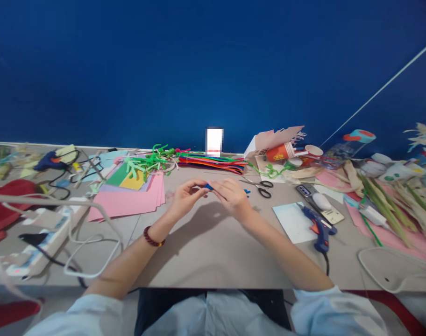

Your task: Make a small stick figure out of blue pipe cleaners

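Note:
A small blue piece [209, 186], its kind too small to make out, is pinched between my two hands above the table. My left hand [189, 197] grips it from the left with thumb and fingertips, a dark red bead bracelet [152, 237] on that wrist. From the right, the fingers of my right hand [231, 195] close on the same piece and hide part of it. Another blue bit [247, 192] lies just beyond my right hand. Black-handled scissors [264, 187] rest to the right of it. Behind my hands is a bundle of coloured pipe cleaners [213, 163].
A blue glue gun [320, 228] lies on a white sheet [290, 221] at right, near a phone [304, 190]. Pink paper [125, 203] and green pipe cleaners [153, 161] are at left, beside a power strip [46, 242] with loose cables. Paper cups [280, 152] lie at the back right.

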Tool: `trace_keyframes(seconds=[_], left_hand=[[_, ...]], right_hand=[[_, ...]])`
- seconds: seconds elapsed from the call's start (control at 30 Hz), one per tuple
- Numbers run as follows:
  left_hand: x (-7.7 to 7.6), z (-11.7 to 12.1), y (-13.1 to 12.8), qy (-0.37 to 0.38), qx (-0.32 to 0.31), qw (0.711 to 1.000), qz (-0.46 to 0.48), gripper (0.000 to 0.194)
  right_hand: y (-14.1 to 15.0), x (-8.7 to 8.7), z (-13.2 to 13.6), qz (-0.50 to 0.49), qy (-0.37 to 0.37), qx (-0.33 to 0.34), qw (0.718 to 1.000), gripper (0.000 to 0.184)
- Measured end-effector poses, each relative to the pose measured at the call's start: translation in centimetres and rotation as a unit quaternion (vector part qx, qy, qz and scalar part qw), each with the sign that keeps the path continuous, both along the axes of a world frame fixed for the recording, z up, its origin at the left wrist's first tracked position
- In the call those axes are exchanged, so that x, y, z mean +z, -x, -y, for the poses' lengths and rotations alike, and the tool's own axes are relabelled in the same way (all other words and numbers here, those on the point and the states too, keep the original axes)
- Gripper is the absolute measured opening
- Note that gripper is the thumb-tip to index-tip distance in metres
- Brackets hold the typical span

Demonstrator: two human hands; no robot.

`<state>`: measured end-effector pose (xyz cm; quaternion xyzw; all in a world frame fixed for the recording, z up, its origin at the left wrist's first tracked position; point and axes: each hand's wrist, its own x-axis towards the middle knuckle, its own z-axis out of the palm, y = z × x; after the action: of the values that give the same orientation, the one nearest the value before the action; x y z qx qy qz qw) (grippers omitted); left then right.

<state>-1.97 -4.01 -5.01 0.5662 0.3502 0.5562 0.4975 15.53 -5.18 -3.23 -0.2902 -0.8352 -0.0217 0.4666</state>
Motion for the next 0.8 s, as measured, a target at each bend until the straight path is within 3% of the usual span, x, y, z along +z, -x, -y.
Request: trace_keyframes(seconds=[0.13,0.37,0.47,0.57,0.67,0.8], left_hand=[[-0.1,-0.2,-0.2,0.018,-0.007,0.999,0.035,0.028],[-0.3,-0.2,0.0,0.023,-0.034,0.999,0.017,0.031],[0.1,0.5,-0.2,-0.032,0.012,0.999,-0.019,0.035],[0.8,1.2,-0.2,-0.123,0.083,0.985,-0.082,0.021],[1.3,1.5,-0.1,-0.21,0.109,0.96,-0.149,0.012],[1.5,1.6,-0.1,-0.257,0.129,0.94,-0.182,0.011]], right_hand=[[-0.1,-0.3,-0.1,0.0,-0.011,0.01,1.0,0.031],[0.1,-0.7,-0.1,-0.007,0.018,0.004,1.0,0.028],[0.4,-0.5,-0.2,-0.07,0.033,0.01,0.997,0.026],[0.7,-0.2,-0.1,-0.122,0.042,0.021,0.991,0.023],[0.8,0.0,-0.1,-0.137,0.06,0.021,0.988,0.02],[0.7,-0.1,-0.2,-0.14,0.096,0.004,0.985,0.018]])
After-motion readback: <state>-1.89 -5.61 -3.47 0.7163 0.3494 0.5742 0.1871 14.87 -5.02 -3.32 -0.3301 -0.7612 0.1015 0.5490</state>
